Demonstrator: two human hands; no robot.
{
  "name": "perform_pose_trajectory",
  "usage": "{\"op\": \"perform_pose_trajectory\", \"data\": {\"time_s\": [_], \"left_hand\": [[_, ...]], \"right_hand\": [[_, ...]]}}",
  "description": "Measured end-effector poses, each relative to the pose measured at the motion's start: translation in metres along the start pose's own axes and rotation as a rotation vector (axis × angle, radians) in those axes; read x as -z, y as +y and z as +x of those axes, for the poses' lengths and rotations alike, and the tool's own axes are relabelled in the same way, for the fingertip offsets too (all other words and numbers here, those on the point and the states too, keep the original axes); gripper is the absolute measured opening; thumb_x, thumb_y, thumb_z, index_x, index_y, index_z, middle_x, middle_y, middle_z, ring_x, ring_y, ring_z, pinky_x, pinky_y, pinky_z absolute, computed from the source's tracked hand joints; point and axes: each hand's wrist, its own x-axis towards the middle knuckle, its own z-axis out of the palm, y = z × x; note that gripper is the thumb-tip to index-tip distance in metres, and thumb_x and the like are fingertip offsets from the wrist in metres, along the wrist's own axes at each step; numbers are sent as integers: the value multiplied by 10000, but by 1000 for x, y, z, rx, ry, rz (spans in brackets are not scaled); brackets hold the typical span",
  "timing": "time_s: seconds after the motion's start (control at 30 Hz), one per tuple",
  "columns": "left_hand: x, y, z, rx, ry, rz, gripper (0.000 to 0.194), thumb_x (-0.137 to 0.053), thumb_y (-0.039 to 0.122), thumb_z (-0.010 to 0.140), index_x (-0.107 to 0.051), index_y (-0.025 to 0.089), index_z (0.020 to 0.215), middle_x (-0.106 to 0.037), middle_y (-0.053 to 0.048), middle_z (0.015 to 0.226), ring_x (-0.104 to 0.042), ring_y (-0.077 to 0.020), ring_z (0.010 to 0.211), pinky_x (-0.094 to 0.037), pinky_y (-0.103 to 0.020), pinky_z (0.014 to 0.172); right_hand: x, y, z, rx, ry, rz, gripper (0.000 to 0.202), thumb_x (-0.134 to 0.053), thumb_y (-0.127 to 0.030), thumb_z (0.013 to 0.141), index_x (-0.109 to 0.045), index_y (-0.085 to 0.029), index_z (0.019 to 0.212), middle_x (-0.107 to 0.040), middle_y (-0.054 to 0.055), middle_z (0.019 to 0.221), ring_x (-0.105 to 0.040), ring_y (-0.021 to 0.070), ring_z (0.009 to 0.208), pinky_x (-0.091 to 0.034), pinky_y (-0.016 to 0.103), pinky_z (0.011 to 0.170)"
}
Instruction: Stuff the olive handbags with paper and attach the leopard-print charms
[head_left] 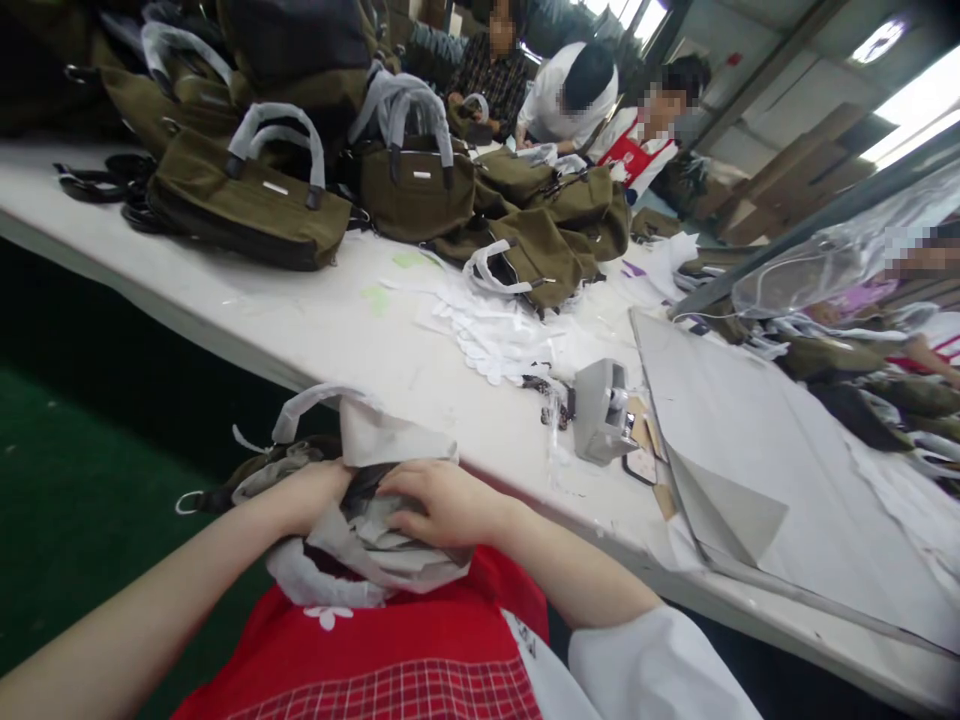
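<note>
A handbag [300, 455] rests against my red apron at the table's front edge, its mouth turned up and its pale grey lining [375, 560] bulging out. Its handles are covered in white wrapping; one handle [311, 405] arches at the far side, the other lies against the apron. My left hand [330, 495] reaches into the mouth, with its fingers hidden by the lining. Over the opposite side of the opening lies my right hand [442, 500], thumb and fingers apart and touching the lining. The inside of the bag is mostly hidden.
Olive handbags [247, 200] with wrapped handles crowd the back of the white table [300, 320]. White paper pieces [487, 340] and a grey tape dispenser [600, 410] lie nearer. A large sheet-covered board [765, 430] occupies the right. Several people [570, 95] work across the table.
</note>
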Motion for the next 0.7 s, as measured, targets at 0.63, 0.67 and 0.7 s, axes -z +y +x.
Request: {"op": "perform_pose_trajectory", "data": {"time_s": [0.63,0.67,0.7], "left_hand": [[3,-8,9,-215,-93,-321,777,-681,355,798,-388,121,1479,-496,-135,1491,-490,-304,1339,-361,-384,1157],[1,-7,10,-251,-35,-305,679,-612,349,861,-410,109,1463,-531,-131,1461,-501,-288,1327,-368,-374,1150],[-3,-5,12,-284,35,-270,596,-551,325,903,-438,98,1442,-567,-129,1423,-514,-274,1311,-374,-368,1143]], "right_hand": [[-8,21,-25,-465,495,365,355,-703,-324,819,-603,-198,1136,-705,57,1006,-657,211,893,-519,324,787],[-7,22,-14,-495,491,335,338,-712,-363,814,-607,-196,1088,-702,43,929,-651,203,831,-512,313,744],[-7,23,-4,-514,486,318,340,-715,-394,812,-604,-196,1065,-694,31,874,-644,195,788,-504,304,712]]}}
